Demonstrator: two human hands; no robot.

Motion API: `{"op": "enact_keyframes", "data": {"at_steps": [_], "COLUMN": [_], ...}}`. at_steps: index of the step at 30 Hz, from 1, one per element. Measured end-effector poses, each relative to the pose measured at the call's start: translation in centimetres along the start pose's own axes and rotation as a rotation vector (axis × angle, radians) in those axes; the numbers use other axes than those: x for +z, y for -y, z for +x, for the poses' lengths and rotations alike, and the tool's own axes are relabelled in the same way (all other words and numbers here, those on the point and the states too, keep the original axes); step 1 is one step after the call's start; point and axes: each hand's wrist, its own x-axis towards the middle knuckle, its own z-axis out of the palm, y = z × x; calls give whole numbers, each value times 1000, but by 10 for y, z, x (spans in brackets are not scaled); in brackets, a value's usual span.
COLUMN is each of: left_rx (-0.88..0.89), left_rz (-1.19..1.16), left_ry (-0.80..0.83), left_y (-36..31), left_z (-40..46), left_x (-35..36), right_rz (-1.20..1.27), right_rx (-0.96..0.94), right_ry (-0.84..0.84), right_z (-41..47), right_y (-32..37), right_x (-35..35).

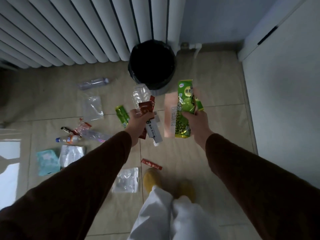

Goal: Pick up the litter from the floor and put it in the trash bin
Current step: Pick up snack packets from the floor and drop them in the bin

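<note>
i see both arms in dark brown sleeves reaching forward over the tiled floor [216, 94]. my left hand [138, 118] is clenched around a bundle of litter: a clear plastic bottle [139, 95], a red-brown sachet [147, 108] and a white packet with dark print [153, 131], all lifted off the floor. my right hand [196, 121] is closed on a green snack bag [184, 108], with a pale pink pouch [170, 115] held flat behind it; both stand roughly upright in the grip.

the trash bin [131, 58], lined with a black bag, stands ahead of the hands against the white radiator [69, 28]. both bundles are near its front rim, not over the opening.

more litter lies on the floor to the left: a clear bottle [94, 83], a clear plastic bag [92, 108], a small green wrapper [123, 116], a small bottle with an orange label [69, 139], a teal packet [46, 161] and a silvery bag [71, 154]. nearer my feet lie a red strip wrapper [151, 164] and another clear zip bag [126, 180]. a white cabinet [284, 75] fills the right side.
</note>
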Motion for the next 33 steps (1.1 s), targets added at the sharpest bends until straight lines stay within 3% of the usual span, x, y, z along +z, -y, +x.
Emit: {"op": "enact_keyframes", "data": {"at_steps": [10,19,22,29,33], "left_rx": [-107,-313,-369,-287,-11], "left_rz": [47,4,-47,47,503], "left_ry": [20,64,77,-6,-130], "left_y": [-76,-162,-180,-163,-133], "left_z": [110,206,227,220,192], "left_x": [8,24,22,11,-5], "right_rz": [-80,-373,-432,-498,-741], "right_rx": [-29,-136,-76,-119,-288], "right_ry": [60,138,197,160,136], "right_z": [130,250,276,267,228], "right_y": [59,108,114,98,83], "right_x": [59,100,114,105,94]}}
